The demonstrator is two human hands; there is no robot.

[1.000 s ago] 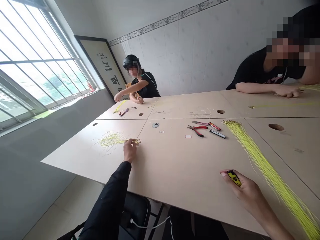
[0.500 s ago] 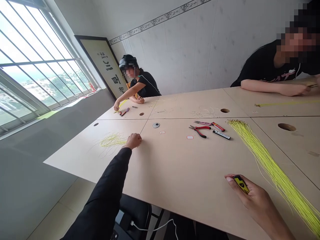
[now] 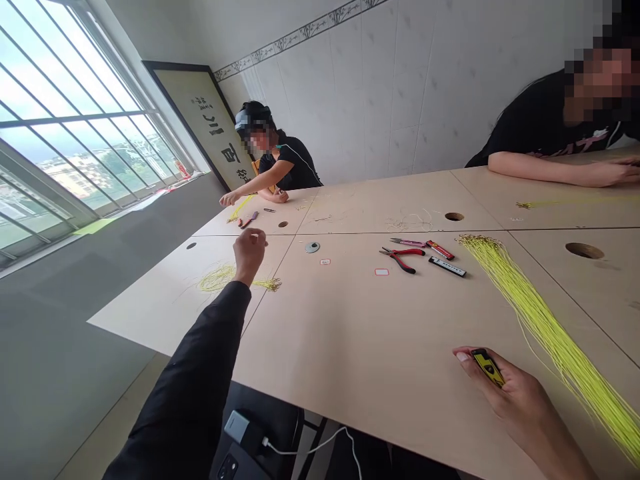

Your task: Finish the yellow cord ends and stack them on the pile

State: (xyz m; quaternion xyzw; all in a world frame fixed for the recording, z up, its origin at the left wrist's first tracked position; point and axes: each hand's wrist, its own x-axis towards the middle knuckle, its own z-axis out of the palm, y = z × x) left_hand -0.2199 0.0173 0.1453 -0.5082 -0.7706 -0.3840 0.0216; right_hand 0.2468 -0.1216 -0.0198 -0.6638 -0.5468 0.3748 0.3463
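Near the left corner of the tabletop, a tangle of yellow wires point(image 3: 220, 279) lies in a loose heap. Its long axis runs roughly left to right, and a tighter tail of wire ends point(image 3: 269, 285) points right, toward the seam between the table panels. My left hand point(image 3: 249, 253) hangs just over it, fingers curled into a loose fist, with nothing in them that I can see. My black sleeve point(image 3: 190, 393) runs up to that hand from the near edge.

Toward the right of the near edge, the fingers of my right hand point(image 3: 507, 393) bend around a small yellow-and-black case point(image 3: 487, 368). It sits against my palm, its long axis slanting from upper left to lower right. Just beside that hand, a long bundle of yellow wires point(image 3: 545, 327) lies diagonally, with its gathered ends at the upper left and its length reaching the lower right of the view.

Between my hands, red-handled pliers point(image 3: 401, 259) lie near a black-and-white packet point(image 3: 447, 267), with a metal disc point(image 3: 313, 247) farther left. At the far end of the table, a co-worker's hand point(image 3: 231, 199) reaches near another yellow wire bunch point(image 3: 240, 208). To my right, a second co-worker's forearm point(image 3: 545, 171) rests along the far edge.
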